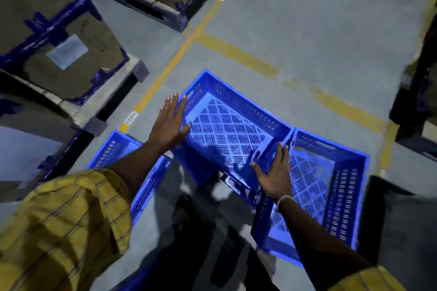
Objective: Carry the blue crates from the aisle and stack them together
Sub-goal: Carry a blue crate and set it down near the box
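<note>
Blue perforated plastic crate, middle (227,130): tilted, apparently off the grey concrete floor (319,38) between both palms, probably being carried; contact with its neighbours unclear
Left hand (170,123): fingers straight, flat against its left wall; squeezing, not gripping
Right hand (275,175): fingers extended, pressing its right wall
Right-side blue crate (331,196): just beside, likely the stacking target
Left-side blue crate (127,163): near the pallet racks (71,59)

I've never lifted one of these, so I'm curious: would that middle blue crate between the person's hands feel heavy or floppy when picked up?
Probably light for its size: the middle blue crate looks empty, and its floor and walls are slotted. Likely stiff rather than floppy, since the rim keeps straight edges. The left hand and right hand lie open at opposite sides, suggesting a bulky two-handed lift.
</note>
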Available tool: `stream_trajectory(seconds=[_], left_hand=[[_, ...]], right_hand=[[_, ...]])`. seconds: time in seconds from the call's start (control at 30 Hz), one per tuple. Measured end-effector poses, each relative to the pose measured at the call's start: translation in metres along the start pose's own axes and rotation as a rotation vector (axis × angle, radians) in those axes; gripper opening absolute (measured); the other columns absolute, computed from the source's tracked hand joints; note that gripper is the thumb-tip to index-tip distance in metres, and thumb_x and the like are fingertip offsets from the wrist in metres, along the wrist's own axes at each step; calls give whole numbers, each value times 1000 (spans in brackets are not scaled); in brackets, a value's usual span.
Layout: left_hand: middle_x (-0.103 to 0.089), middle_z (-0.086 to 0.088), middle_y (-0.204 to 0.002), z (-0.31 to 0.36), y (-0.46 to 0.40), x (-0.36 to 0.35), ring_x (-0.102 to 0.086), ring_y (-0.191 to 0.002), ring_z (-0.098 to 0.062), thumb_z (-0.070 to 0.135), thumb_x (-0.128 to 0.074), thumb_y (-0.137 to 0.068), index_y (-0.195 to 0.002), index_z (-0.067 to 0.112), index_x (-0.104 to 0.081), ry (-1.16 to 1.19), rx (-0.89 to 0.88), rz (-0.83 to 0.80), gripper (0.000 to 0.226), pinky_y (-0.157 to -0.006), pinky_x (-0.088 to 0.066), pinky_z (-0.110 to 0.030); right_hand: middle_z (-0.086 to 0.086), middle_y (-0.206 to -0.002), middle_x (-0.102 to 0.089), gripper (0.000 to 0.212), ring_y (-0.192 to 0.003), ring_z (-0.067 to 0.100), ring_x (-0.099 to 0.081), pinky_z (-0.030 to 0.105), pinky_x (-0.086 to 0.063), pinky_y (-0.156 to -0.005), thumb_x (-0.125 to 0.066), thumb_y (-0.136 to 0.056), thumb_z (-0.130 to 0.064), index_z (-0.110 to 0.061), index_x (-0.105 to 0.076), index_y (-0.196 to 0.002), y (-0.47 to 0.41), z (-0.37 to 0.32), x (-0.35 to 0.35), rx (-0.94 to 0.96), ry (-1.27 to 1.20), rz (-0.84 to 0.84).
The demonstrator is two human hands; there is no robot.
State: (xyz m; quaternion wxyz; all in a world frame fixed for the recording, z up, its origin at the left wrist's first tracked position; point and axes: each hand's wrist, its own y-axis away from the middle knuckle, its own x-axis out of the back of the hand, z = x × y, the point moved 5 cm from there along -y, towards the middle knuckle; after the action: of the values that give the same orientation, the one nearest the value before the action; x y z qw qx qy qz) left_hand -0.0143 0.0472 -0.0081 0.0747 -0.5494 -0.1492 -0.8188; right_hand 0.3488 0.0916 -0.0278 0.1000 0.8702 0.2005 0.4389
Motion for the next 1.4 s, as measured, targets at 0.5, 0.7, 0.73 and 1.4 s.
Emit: stream_trajectory(seconds=[0.5, 0.7, 0.73, 1.4], left_hand=[[0, -18, -169, -74, -136, -123, -3, -156, -39, 20, -51, -96, -162, 34, -13, 0, 127, -129, 77, -123, -10, -59], [-6, -19, -166, -90, -174, -135, -23, -145, -44, 16, -54, -96, -160, 42, -15, -86, 201, -165, 79, -113, -25, -64], [-13, -20, -162, -93, -180, -137, -31, -139, -46, 18, -55, -96, -159, 43, -15, -106, 228, -184, 79, -110, -30, -63], [-51, -31, -102, -146, -95, 65, -56, -94, -48, 21, -60, -91, -161, 29, -23, 21, 172, -94, 80, -77, -47, -47]], right_hand=[[28, -159, -7, 93, -121, 50, -51, 46, -48, -96, -69, -87, -17, -21, -11, -160, -91, 84, -98, -366, -8, 144], [29, -160, -10, 86, -53, 30, -50, 35, -44, -59, -55, -92, -5, -35, -9, -159, -117, 101, -104, -453, -25, 151], [29, -159, -14, 87, -56, 30, -49, 35, -44, -58, -54, -91, -2, -36, -10, -159, -119, 102, -104, -453, -16, 153], [27, -123, -42, 80, -57, 21, -36, 35, -36, -63, -56, -87, 8, -21, -28, -157, -118, -80, 46, -115, 109, 103]])
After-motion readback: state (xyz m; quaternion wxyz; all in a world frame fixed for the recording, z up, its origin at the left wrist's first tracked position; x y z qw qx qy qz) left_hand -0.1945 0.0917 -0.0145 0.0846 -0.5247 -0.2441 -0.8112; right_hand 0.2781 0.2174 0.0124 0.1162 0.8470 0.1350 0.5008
